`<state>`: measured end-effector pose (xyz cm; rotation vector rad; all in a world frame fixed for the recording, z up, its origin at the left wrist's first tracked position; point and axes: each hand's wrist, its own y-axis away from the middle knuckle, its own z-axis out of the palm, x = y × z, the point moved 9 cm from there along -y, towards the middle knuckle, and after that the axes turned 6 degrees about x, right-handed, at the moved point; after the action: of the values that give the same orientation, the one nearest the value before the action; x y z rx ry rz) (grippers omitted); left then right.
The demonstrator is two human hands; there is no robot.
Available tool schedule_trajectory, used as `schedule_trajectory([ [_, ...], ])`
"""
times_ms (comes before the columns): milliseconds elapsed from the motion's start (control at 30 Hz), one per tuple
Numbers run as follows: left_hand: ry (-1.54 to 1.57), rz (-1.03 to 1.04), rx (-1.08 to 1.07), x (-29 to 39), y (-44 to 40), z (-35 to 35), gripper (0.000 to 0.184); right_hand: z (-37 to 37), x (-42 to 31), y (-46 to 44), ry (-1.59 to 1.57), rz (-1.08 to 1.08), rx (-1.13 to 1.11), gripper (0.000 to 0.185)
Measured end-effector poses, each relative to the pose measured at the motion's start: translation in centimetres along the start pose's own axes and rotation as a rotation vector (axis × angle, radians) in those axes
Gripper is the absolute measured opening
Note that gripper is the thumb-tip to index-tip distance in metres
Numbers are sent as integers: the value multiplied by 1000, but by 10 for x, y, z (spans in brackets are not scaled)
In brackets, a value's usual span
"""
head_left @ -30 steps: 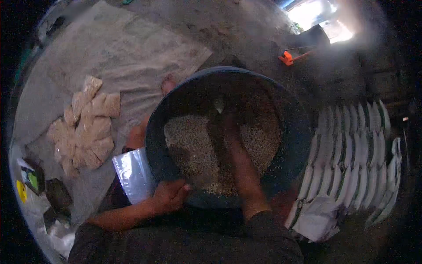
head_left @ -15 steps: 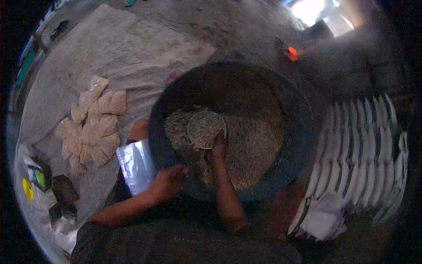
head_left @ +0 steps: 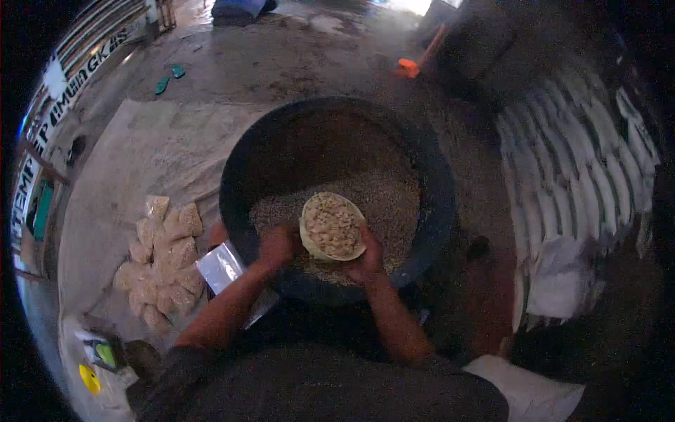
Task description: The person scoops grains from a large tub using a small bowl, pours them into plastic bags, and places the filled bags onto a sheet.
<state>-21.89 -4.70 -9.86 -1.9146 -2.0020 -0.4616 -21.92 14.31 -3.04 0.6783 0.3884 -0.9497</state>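
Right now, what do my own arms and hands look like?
Your left grip and right grip are human hands without gloves. The forearms are uncovered, with no watch or band visible. Dark sleeves begin around the elbows. Blur and dimness hide whether there are rings.

Bowl [head_left: 305, 238] in right hand [head_left: 370, 259] was pale yellow-green; grain [head_left: 332, 224] in it, cream to beige. Tub [head_left: 437, 204] around it read dark blue-grey. Left of left hand [head_left: 278, 246]: filled bags [head_left: 166, 264] were light tan, plastic packet [head_left: 220, 268] silvery white. Right of right hand, packed rows [head_left: 578, 190] were off-white with dark stripes. Object [head_left: 407, 68] beyond right hand was bright orange.
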Motion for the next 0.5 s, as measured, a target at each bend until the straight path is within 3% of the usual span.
schedule_trajectory([
  [67,373,-156,-124,3,-21,68,37,13,-4,-5,-6,54,-55,67],
  [133,1354,-676,-394,27,-18,124,38,-16,1,-4,0,161,-3,66],
  [200,575,237,319,58,-13,16,37,-46,4,2,202,262,84,62],
  [267,716,268,326,72,4,-4,36,-101,5,4,318,315,158,59],
  [333,1751,-603,-413,72,12,67,36,-152,3,-11,377,321,175,57],
  [433,1263,-307,-338,76,11,43,33,-130,-17,-8,533,359,116,54],
  [500,1013,-185,-321,91,19,7,30,-135,-23,-7,576,535,210,54],
])
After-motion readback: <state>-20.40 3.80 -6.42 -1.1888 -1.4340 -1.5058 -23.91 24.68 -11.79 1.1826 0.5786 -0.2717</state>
